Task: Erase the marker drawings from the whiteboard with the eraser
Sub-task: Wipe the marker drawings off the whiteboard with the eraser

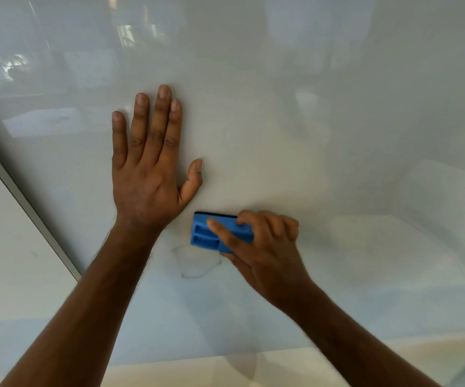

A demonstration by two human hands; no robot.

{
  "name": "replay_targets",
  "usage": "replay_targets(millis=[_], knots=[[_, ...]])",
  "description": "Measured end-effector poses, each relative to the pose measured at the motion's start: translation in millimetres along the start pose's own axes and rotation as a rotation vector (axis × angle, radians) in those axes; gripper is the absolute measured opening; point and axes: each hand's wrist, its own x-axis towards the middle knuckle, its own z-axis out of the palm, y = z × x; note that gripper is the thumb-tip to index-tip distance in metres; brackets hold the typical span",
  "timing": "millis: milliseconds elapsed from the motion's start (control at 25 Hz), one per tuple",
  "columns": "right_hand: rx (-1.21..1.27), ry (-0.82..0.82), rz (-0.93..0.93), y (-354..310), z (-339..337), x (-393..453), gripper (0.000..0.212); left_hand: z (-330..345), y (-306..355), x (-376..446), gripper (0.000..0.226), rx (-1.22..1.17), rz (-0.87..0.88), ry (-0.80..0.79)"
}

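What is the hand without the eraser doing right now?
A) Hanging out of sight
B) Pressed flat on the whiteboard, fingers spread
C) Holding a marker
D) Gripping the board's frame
B: the left hand lies open and flat on the whiteboard, above and left of the blue eraser held by the right hand.

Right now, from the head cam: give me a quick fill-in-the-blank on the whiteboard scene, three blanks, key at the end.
1. The eraser held in the right hand is ____ in colour.
2. The left hand lies flat on the whiteboard with its fingers ____.
3. The faint marker outline that remains sits just ____ the eraser.

Missing words: blue; spread; below
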Motion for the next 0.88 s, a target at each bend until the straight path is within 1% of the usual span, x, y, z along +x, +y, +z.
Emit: replay_targets(millis=[80,120,240,320,440,480,560,640,720,800,880], knots=[[-0.012,-0.028,-0.073,-15.2,18.2,-20.8,0.05,-0.7,-1.1,-1.1,0.076,0.004,0.004,-0.005],[-0.022,-0.051,-0.109,-16.8,25.4,-36.6,0.055,-1.0,-2.2,-1.1,0.076,0.006,0.013,-0.01],[-0.082,-0.128,-0.175,-1.0,34.5,-87.1,0.072,-2.3,-3.4,-2.1,0.077,-0.006,0.021,-0.017],[-0.114,-0.149,-0.168,19.1,28.6,-100.9,0.072,-1.3,-2.4,-4.0,0.076,-0.007,0.014,-0.007],[-0.081,-0.088,-0.109,29.4,14.6,-75.4,0.054,0.1,-0.4,-5.6,0.074,-0.015,-0.037,0.013],[-0.053,-0.064,-0.071,24.5,10.7,-58.1,0.05,-0.4,0.0,-6.0,0.071,-0.023,-0.073,0.027],[0.013,-0.032,-0.02,3.1,8.5,-24.5,0.048,-1.5,-0.4,-7.3,0.069,-0.034,-0.145,0.041],[0.04,0.005,-0.017,-24.2,15.6,-5.2,0.049,-2.8,-1.1,-8.1,0.071,-0.04,-0.175,0.035],[0.027,0.011,-0.052,-46.5,30.5,-5.7,0.052,-3.5,-2.2,-8.4,0.074,-0.035,-0.168,0.015],[0.022,-0.048,-0.125,-59.5,43.8,-23.6,0.062,-3.9,-6.3,-10.5,0.077,-0.02,-0.135,-0.012],[0.004,-0.144,-0.217,-59.4,49.8,-49.2,0.07,-4.7,-14.2,-16.8,0.08,-0.009,-0.084,-0.035]])
